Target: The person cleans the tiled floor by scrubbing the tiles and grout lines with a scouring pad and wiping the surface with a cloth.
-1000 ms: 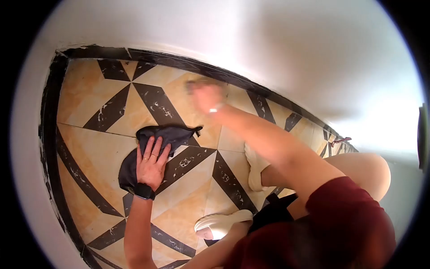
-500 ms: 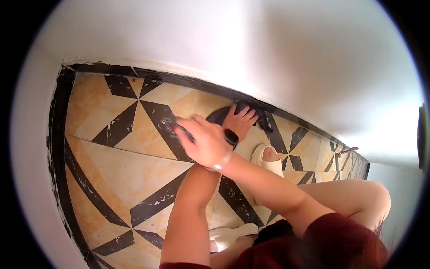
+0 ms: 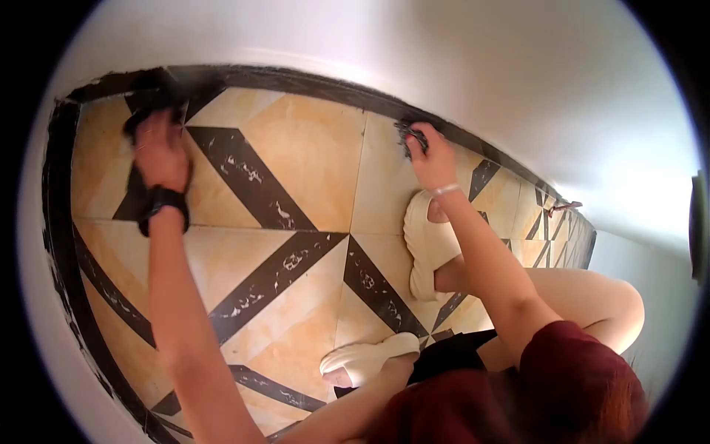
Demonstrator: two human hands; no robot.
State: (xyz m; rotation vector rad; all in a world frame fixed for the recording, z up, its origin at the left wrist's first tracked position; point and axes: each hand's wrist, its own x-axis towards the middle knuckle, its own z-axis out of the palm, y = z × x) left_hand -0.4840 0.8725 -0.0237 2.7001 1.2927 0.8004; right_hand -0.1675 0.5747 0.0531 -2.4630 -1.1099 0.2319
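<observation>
My left hand (image 3: 160, 152), with a black watch on the wrist, is at the far left near the corner of the floor. It presses on a black cloth (image 3: 135, 122) beside the dark baseboard, and its fingers are smeared by motion. On the right, my right hand (image 3: 435, 159) is closed around a silvery-grey steel wool scrubber (image 3: 405, 137), close to the baseboard (image 3: 333, 85). A thin bracelet circles that wrist. Part of the scrubber is hidden by the fingers.
White walls (image 3: 296, 37) rise behind and at the left. Cream slippers (image 3: 429, 244) are on my feet, on patterned tan and dark tiles (image 3: 296, 163). A small reddish-brown object (image 3: 566, 207) lies by the wall farther right.
My crossed arms have parted. The left hand has swept the black cloth leftward along the baseboard, while the right hand has moved right and up with the scrubber.
</observation>
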